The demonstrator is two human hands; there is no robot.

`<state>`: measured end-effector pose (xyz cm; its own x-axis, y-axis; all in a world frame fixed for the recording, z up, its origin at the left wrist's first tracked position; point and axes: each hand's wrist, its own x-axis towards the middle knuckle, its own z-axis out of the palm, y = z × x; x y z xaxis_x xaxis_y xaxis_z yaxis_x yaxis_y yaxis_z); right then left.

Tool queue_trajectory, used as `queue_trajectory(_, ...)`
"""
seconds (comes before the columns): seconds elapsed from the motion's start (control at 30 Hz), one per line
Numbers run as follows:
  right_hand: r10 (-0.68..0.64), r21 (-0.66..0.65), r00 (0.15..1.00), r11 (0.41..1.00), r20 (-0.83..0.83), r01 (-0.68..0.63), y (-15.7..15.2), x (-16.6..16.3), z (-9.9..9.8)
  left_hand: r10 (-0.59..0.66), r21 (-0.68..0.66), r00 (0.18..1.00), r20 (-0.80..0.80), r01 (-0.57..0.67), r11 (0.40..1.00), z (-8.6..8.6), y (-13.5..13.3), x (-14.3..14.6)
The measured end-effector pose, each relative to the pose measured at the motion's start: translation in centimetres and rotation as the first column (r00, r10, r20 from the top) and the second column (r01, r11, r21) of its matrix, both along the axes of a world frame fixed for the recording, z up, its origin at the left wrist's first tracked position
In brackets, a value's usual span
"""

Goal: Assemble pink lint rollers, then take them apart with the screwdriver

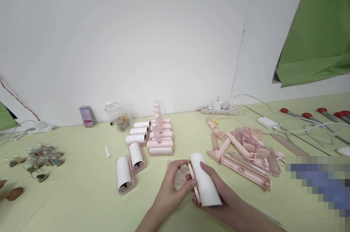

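My right hand (218, 197) is wrapped around a white lint-roller roll (205, 181) set in a pink frame, thumb on top. My left hand (173, 184) pinches the pink end of that roller, fingers curled over a clear plastic cover (180, 177) lying beneath. Both hands are low in the middle of the pale green table (82, 203).
Two finished white rollers (129, 168) lie left of my hands, with a stack of pink rollers (158, 135) behind. A heap of pink handles and clear covers (243, 151) sits at the right. Small glass bottles (41, 159) lie far left. A power strip (220, 109) and cables run along the wall.
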<state>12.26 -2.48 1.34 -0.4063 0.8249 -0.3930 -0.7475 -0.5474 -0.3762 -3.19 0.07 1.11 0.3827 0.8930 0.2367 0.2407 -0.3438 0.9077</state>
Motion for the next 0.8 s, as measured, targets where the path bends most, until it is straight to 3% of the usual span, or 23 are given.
queue_trajectory(0.1, 0.000, 0.060, 0.992, 0.998, 0.128, -0.008, -0.7, -0.6, 0.3, 0.041, -0.056, 0.993, 0.114, -0.035, 0.998, -0.2, 0.1, 0.4)
queue_trajectory(0.2, 0.088, 0.202, 0.969, 0.970, 0.233, -0.136, -1.2, -0.5, 0.8, 0.111, -0.131, 0.932, 0.344, -0.069, 0.989, -0.1, 0.6, 0.1)
queue_trajectory(0.27, 0.163, 0.243, 0.955, 0.944, 0.247, -0.223, -1.6, -0.3, 0.9, 0.118, -0.184, 0.911, 0.395, -0.047, 0.982, 0.3, 0.7, -0.2)
queue_trajectory(0.43, 0.274, 0.245, 0.927, 0.909, 0.255, -0.337, -2.1, -0.2, 0.9, -0.095, -0.139, 0.972, 0.216, 0.127, 0.982, 1.5, -0.2, -0.3)
queue_trajectory(0.67, 0.296, 0.225, 0.900, 0.899, 0.319, -0.375, -1.9, -0.3, 0.8, -0.119, -0.242, 0.965, 0.233, 0.176, 0.954, 1.0, -0.9, -0.1)
queue_trajectory(0.8, 0.326, 0.258, 0.887, 0.872, 0.328, -0.416, -2.0, -0.3, 0.6, -0.124, -0.181, 0.976, 0.178, 0.157, 0.971, 1.3, -1.0, -0.1)
